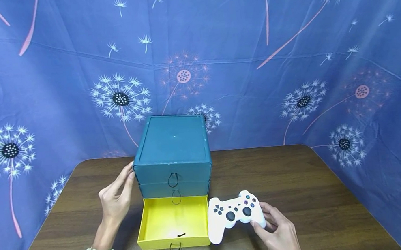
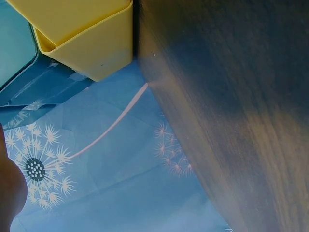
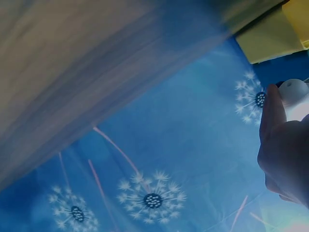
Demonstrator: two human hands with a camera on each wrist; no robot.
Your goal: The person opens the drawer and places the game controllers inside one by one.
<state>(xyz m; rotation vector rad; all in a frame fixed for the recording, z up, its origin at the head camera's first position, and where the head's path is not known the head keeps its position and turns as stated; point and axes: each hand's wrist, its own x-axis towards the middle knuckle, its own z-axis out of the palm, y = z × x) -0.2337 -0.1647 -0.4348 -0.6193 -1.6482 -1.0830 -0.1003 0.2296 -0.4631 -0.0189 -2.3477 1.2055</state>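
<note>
A white game controller, with two black thumbsticks and its buttons facing up, is held at its right grip by my right hand, thumb in front and fingers behind. Its left grip overlaps the right edge of a pulled-out yellow drawer in the head view. The drawer belongs to a teal drawer box. My left hand reaches up to the box's left side, extended fingertips touching it near the upper front corner. In the right wrist view only part of the controller shows past my fingers.
Two teal drawers with black loop pulls stay closed above the yellow one. Inside the yellow drawer lies a small black piece. A brown wooden table carries the box, and a blue dandelion-patterned cloth hangs behind and beside it.
</note>
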